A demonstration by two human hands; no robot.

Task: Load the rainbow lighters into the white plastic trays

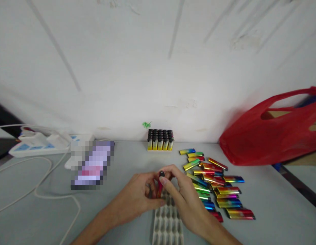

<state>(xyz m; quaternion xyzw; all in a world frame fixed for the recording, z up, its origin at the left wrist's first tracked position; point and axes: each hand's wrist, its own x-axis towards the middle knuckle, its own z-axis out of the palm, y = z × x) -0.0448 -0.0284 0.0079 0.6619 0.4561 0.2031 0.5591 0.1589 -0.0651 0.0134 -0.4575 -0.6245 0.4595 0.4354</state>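
Observation:
A red lighter [160, 185] with a black top stands roughly upright between my two hands, over the far end of a pale tray [168, 224] with rows of hollows. My right hand [184, 194] grips it near the top, thumb pressed against its side. On the other side, the curled fingers of my left hand [139, 190] close around it, with the thumb low by the tray. The lighter's lower end is partly hidden by my fingers. Just right of my right hand lie many loose shiny lighters [211, 178] in red, gold, green and blue.
Against the wall stands a block of upright lighters [160, 140] with black tops. A red plastic bag [260, 132] rests at the right. To the left are a phone [94, 163] with a blurred screen, a white power strip [43, 146] and loose white cables [55, 196].

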